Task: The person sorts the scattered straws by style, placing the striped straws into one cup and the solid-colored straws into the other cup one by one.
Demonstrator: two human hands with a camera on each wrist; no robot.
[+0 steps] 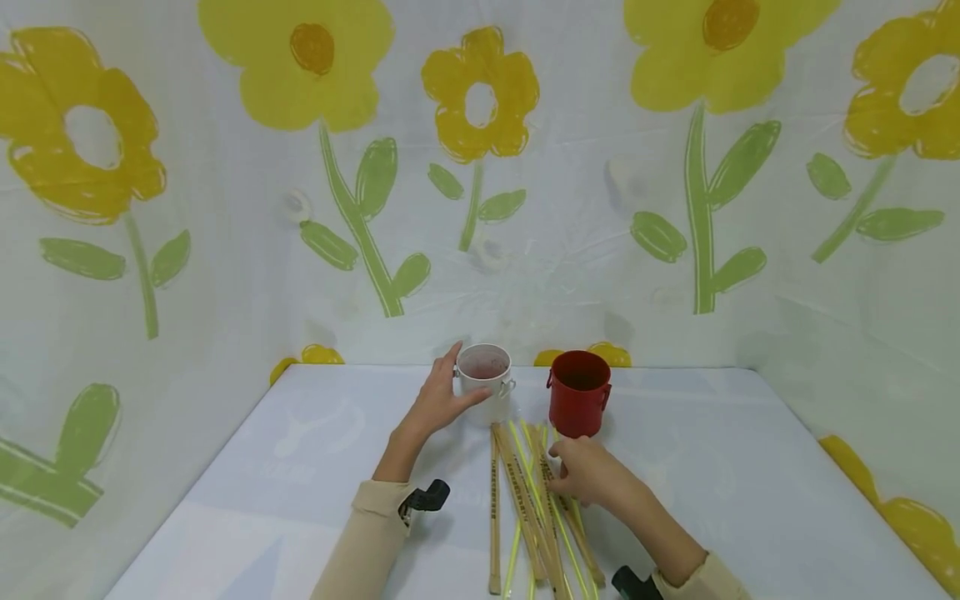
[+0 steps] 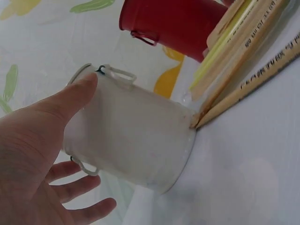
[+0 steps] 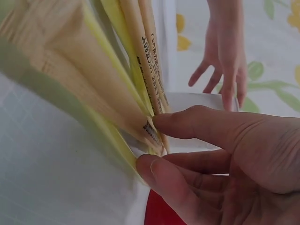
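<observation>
Head view: the left hand (image 1: 437,406) is reaching to the white cup (image 1: 485,382) standing toward the far side of the white table (image 1: 300,467), left of centre. The thumb is lying against the cup's wall near the rim and the fingers are spreading loosely around its far-left side; in the left wrist view the fingers look relaxed, only lightly curved, touching rather than clamping. The cup is sitting upright with small wire handles at its rim.

The red cup (image 1: 578,403) is standing just right of the white one, apart from it.

The right hand (image 1: 587,472) is resting on a bundle of wooden sticks and yellow-green straws (image 1: 534,500), lying flat on the table just near of both cups, fanning toward the near edge. In the right wrist view the thumb (image 3: 206,126) and forefinger are pinching at the far ends of the sticks; printed lettering is showing on several.

Flower-patterned sheeting (image 1: 480,167) is hanging behind and to both sides.
</observation>
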